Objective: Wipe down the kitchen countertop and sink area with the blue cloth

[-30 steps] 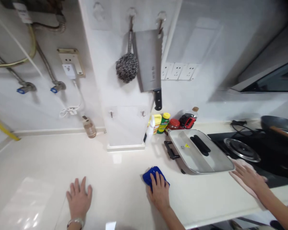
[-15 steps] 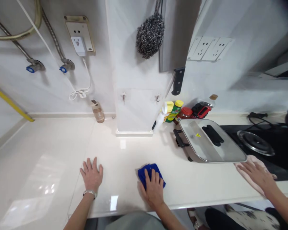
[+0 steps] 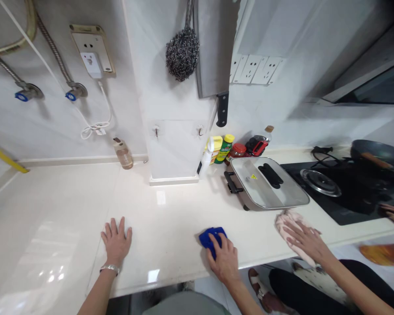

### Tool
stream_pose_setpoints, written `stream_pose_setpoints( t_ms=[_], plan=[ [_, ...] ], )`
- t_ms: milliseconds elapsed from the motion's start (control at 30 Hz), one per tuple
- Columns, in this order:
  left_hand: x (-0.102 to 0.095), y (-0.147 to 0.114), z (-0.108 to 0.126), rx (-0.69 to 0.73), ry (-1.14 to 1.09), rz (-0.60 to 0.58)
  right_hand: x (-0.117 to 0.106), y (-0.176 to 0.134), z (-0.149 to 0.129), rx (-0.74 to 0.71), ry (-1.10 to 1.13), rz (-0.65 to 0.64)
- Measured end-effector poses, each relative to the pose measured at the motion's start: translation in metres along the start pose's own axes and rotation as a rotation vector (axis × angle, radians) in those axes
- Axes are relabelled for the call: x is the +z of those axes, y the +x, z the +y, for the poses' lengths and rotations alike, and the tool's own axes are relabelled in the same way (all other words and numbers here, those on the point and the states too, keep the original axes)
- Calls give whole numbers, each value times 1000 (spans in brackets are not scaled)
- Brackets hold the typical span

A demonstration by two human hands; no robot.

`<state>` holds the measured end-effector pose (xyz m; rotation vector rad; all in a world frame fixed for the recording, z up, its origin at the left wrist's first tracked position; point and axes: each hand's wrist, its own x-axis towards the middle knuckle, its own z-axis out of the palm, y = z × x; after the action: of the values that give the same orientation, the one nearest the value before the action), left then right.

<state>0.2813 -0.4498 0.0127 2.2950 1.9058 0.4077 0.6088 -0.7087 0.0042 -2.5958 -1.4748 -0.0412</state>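
A narrow, shiny silver band (image 3: 110,268) circles the left wrist (image 3: 114,261), the left hand (image 3: 116,243), right hand (image 3: 225,261) and both forearms (image 3: 96,294) are bare, and a rounded patch of plain, muted grey-green clothing (image 3: 185,305) shows at the bottom edge.

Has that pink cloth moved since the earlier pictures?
Yes, leftward: earlier the pink cloth met the edge of the cooktop; now white counter shows between them.

I look forward and down from the wearer's head, close above the white countertop (image 3: 164,236), facing the wall pillar (image 3: 174,151), the cooktop (image 3: 353,203) farther off at right.
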Motion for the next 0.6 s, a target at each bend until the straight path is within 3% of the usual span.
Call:
stream_pose_setpoints(
  t_ms=[133,267,433,500,600],
  plan=[
    [-13,-7,-43,124,21,-79,5,-21,64,203,-101,97],
    [-42,-22,-112,-24,91,27,13,-29,98,220,-120,220],
    [-80,-49,-201,-377,135,106,27,-32,93,176,-83,264],
    [-89,-62,-219,-459,137,112,32,-35,81,177,-93,301],
    [-90,-80,-225,-478,172,97,41,-39,55,96,-88,324]
  ],
)
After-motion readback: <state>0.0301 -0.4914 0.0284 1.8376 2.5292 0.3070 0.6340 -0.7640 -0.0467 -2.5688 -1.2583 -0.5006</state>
